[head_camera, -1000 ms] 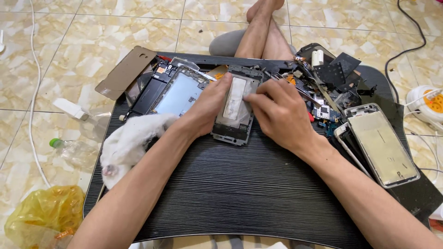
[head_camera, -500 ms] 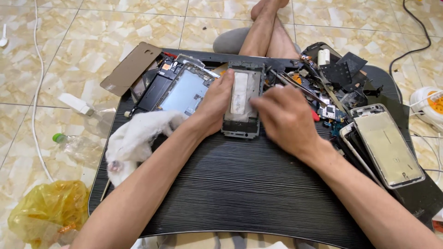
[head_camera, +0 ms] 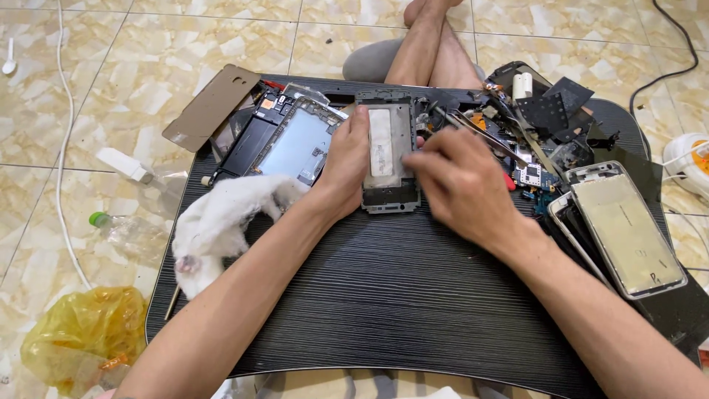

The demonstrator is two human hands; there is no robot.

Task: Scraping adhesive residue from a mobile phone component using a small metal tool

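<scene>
Phone frame (head_camera: 389,151), a stripped handset chassis with a pale rectangular panel in its middle, lies flat near the far centre of the black ribbed bench (head_camera: 384,310). Judged from its thin metal rim and open cut-outs, it is light, rigid and easily bent or scratched; the long side rails look like the safest places to take hold, not the centre panel.

Left hand (head_camera: 348,166) clamps the frame's left rail, thumb laid over the top face, fingers closed on it. Right hand (head_camera: 461,185) rests at the right rail with fingers curled narrow against the edge; whether they pinch a small part or tool cannot be told.

Room is tight on three sides. Just left lies another opened phone body (head_camera: 299,140) and a brown back cover (head_camera: 212,106); a white cloth (head_camera: 221,225) sits under the left forearm. To the right, a heap of circuit boards and loose parts (head_camera: 535,133) crowds close, with a phone screen assembly (head_camera: 628,229) beyond. Open surface lies only toward the person, across the near half of the bench.
</scene>
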